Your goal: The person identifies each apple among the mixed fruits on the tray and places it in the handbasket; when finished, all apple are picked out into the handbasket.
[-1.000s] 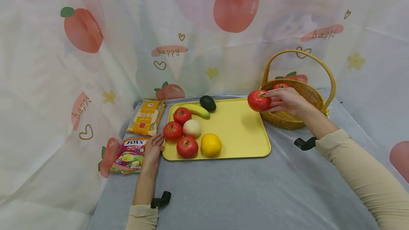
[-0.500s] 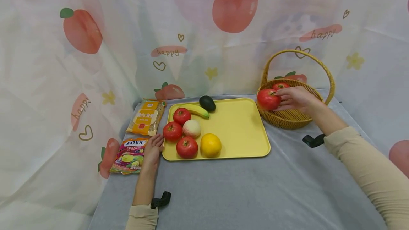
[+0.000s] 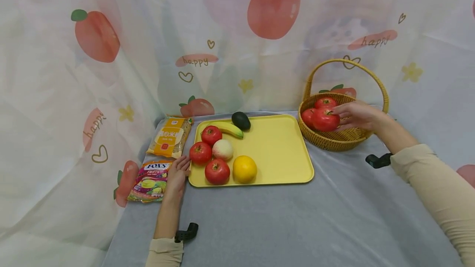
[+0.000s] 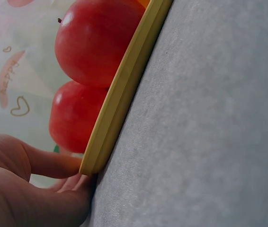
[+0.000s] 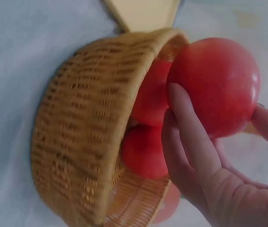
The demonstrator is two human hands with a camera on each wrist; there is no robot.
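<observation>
Since the earlier frame, one glossy round red apple (image 3: 325, 119) has moved rightward, from beside the right edge of the shallow yellow rectangular tray (image 3: 276, 147) to over the golden woven wicker basket (image 3: 323, 142). Nearest on the left, upon the grey cloth-covered table (image 3: 259, 221), the left hand (image 3: 177, 172) has its fingers loosely extended, touching the tray's left rim, probably to steady it; a colourful pink plastic sweets bag (image 3: 149, 181) lies just beside. On the tray, fruit gathers toward the left: a round yellow fruit (image 3: 245, 169) and three shiny red apples (image 3: 217, 171) around a pale pinkish peach (image 3: 223, 149), with a curved yellow banana (image 3: 231, 129) and a dark green avocado (image 3: 241, 120) at the far side. Left of these lies a yellow-and-clear plastic bag of grain (image 3: 170, 137). Farther right, the right hand (image 3: 354, 114) pinches its apple between thumb and fingertips from the right side, a grasp that seems to leave the underside free. Beneath the upright arched handle, the basket contains two more red apples (image 3: 325, 102) toward its far left; whether the held apple touches them I cannot tell.
</observation>
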